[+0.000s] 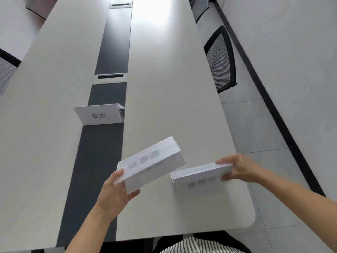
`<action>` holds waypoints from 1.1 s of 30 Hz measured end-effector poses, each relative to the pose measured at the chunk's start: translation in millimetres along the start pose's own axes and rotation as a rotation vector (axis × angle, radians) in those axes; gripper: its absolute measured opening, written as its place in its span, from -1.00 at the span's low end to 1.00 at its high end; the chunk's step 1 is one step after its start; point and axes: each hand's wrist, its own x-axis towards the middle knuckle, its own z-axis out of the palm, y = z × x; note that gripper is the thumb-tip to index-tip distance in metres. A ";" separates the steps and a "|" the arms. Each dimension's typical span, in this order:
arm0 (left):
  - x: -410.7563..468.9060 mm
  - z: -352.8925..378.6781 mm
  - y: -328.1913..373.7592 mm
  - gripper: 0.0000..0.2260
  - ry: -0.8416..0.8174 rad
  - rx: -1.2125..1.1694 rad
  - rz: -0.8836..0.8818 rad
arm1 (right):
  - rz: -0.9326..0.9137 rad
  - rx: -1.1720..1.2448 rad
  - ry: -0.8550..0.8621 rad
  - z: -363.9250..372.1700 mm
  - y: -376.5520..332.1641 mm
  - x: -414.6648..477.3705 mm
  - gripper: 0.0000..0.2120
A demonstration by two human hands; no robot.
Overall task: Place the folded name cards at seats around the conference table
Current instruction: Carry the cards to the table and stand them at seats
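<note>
Stretching away from the person, a long pale conference table [164, 88] fills the frame, with a dark strip [102, 152] running down its middle. A mesh-backed chair [220, 59] stands at the table's right edge, well beyond the right hand's grip. One folded name card [100, 115] stands upright across the dark strip, beyond and slightly left of the left hand's grip. A second name card [151, 165] is held tilted above the tabletop, its printed face up. The left hand [116, 192] grips its near left corner, thumb on top and fingers curled beneath. Just right of that grip, the two cards nearly meeting, a third name card [202, 175] sits low at the tabletop. Whether it rests on the surface cannot be told. The right hand [238, 168] pinches its right end, closed around the fold from above and below. A striped garment [191, 245] shows below both hands.
</note>
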 end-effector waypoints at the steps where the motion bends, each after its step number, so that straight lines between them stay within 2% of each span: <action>1: -0.1 0.9 1.1 -0.70 -0.005 -0.010 0.008 | -0.002 0.042 0.018 -3.5 -1.4 -3.4 -0.39; 6: -18.1 4.2 6.5 -0.65 -0.029 -0.044 0.119 | -0.140 0.337 0.054 -31.0 -21.1 -27.8 -0.71; 8: -33.2 5.4 7.0 -0.62 -0.031 -0.065 0.179 | -0.193 0.475 0.049 -45.0 -36.0 -40.6 -0.77; 10: -53.0 7.6 3.2 -0.63 -0.019 -0.099 0.244 | -0.258 0.603 0.045 -56.3 -47.8 -51.8 -0.72; 15: -119.1 18.6 -35.7 -0.67 0.068 -0.202 0.421 | -0.340 0.897 0.031 -56.8 -64.0 -69.3 -0.43; 17: -151.0 23.2 -65.8 -0.68 0.135 -0.248 0.480 | -0.351 0.964 -0.020 -45.9 -67.1 -77.3 -0.48; 18: -167.6 24.3 -82.7 -0.69 0.169 -0.288 0.505 | -0.350 0.994 -0.059 -38.3 -68.4 -82.8 -0.60; 20: -204.8 25.9 -119.0 -0.70 0.243 -0.366 0.544 | -0.335 1.021 -0.176 -18.7 -72.3 -95.5 -0.75; 24: -291.1 23.6 -191.2 -0.71 0.423 -0.443 0.597 | -0.285 0.953 -0.429 33.9 -89.7 -129.0 -0.57; 26: -332.9 19.0 -225.0 -0.70 0.529 -0.487 0.640 | -0.269 0.886 -0.504 62.1 -105.4 -146.4 -0.55; 30: -404.7 2.4 -298.0 -0.67 0.712 -0.638 0.676 | -0.253 0.777 -0.639 125.1 -137.8 -187.5 -0.81; 33: -451.7 -11.4 -350.3 -0.67 0.808 -0.765 0.723 | -0.238 0.698 -0.701 177.0 -161.4 -220.9 -0.85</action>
